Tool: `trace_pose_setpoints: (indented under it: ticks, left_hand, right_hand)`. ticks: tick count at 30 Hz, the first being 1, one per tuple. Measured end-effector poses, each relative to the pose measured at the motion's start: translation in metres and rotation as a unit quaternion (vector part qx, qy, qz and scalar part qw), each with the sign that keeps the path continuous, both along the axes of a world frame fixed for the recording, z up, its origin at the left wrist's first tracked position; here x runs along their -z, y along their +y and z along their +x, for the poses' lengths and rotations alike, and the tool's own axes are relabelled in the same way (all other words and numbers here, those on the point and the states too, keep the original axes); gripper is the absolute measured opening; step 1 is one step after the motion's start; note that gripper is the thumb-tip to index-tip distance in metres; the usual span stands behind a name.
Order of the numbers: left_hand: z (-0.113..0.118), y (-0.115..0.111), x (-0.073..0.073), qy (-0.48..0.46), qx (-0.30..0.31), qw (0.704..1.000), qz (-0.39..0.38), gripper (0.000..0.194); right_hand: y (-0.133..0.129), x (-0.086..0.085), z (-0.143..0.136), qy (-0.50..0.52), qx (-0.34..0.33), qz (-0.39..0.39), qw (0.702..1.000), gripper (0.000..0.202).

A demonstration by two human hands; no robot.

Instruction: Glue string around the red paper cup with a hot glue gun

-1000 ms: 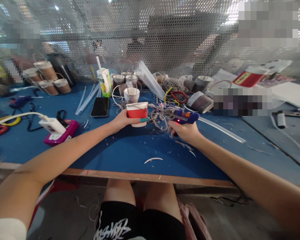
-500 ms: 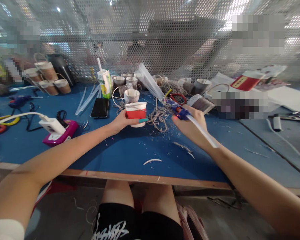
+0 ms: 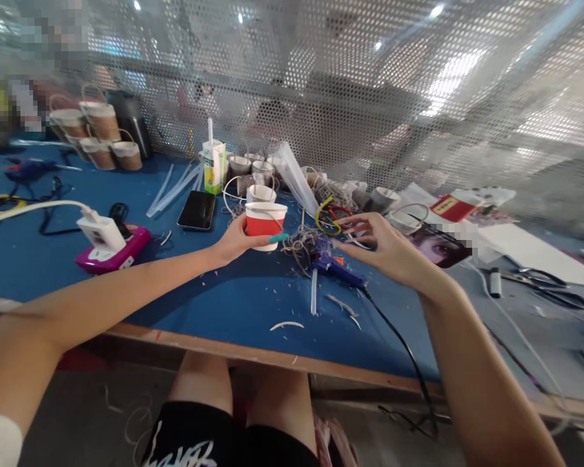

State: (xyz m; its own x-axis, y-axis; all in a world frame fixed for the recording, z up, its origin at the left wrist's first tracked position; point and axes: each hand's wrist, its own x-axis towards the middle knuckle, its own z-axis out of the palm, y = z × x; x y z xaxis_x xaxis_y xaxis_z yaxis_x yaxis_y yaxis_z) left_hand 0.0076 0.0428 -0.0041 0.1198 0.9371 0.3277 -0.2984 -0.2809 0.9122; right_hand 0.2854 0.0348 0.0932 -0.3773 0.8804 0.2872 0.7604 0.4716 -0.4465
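My left hand (image 3: 237,239) grips a red and white paper cup (image 3: 264,224) that stands on the blue table (image 3: 233,298). My right hand (image 3: 384,245) hovers open, fingers spread, just right of a tangle of twine (image 3: 299,240) and above a blue glue gun (image 3: 335,267). The glue gun lies on the table with a clear glue stick (image 3: 314,299) beside it and its black cord (image 3: 399,337) running off the front edge. Yellow and red loops (image 3: 331,217) lie just beyond my right fingertips.
Behind the cup are a black phone (image 3: 197,210), a juice carton (image 3: 213,167), several paper cups (image 3: 253,167) and clear sticks. A pink box with a white plug (image 3: 108,241) sits left. Scissors (image 3: 547,285) and papers lie right. A perforated metal screen (image 3: 321,84) backs the table.
My right hand has let go of the glue gun, which now lies on the table, and the hand has opened and moved right. My view has shifted right. The left hand stays on the cup.
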Motion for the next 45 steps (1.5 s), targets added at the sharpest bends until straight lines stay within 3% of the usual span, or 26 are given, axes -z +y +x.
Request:
trace_pose_setpoints:
  ticks: [4,9,16,18,21,24,32,39,45]
  left_hand:
    - [0.002,-0.001,-0.001,-0.017,0.003,1.000,-0.007,0.070]
    - [0.003,-0.002,-0.002,-0.018,-0.039,0.999,-0.020,0.072]
    - [0.001,-0.001,0.001,0.013,-0.063,0.998,-0.015,0.070]
    - [0.001,0.000,0.001,0.011,-0.068,0.997,-0.018,0.068]
    - [0.001,0.001,0.001,0.009,-0.060,0.998,-0.032,0.066]
    - [0.001,0.000,0.000,0.011,-0.047,0.998,-0.045,0.065]
    - [-0.002,-0.002,0.000,0.035,0.005,0.998,-0.043,0.066]
    - [-0.002,-0.002,0.000,0.065,-0.007,0.997,-0.031,0.064]
    - [-0.001,-0.008,-0.006,0.096,-0.063,0.993,0.021,0.058]
  right_hand:
    - [-0.014,0.011,-0.047,-0.004,-0.096,0.050,0.994,0.025]
    - [-0.009,0.035,-0.086,0.025,-0.039,0.136,0.990,0.049]
    - [0.010,0.049,-0.094,0.144,-0.055,-0.015,0.988,0.014]
    - [0.008,0.046,-0.090,0.223,-0.101,-0.102,0.964,0.014]
    - [0.003,0.037,-0.081,0.336,-0.200,-0.241,0.888,0.018]
    - [0.001,0.029,-0.075,0.380,-0.260,-0.305,0.833,0.037]
    - [0.007,0.035,-0.077,0.442,-0.215,-0.211,0.845,0.050]
    - [0.011,0.035,-0.076,0.471,-0.176,-0.201,0.841,0.050]
    - [0.010,0.036,-0.077,0.462,-0.171,-0.189,0.849,0.050]
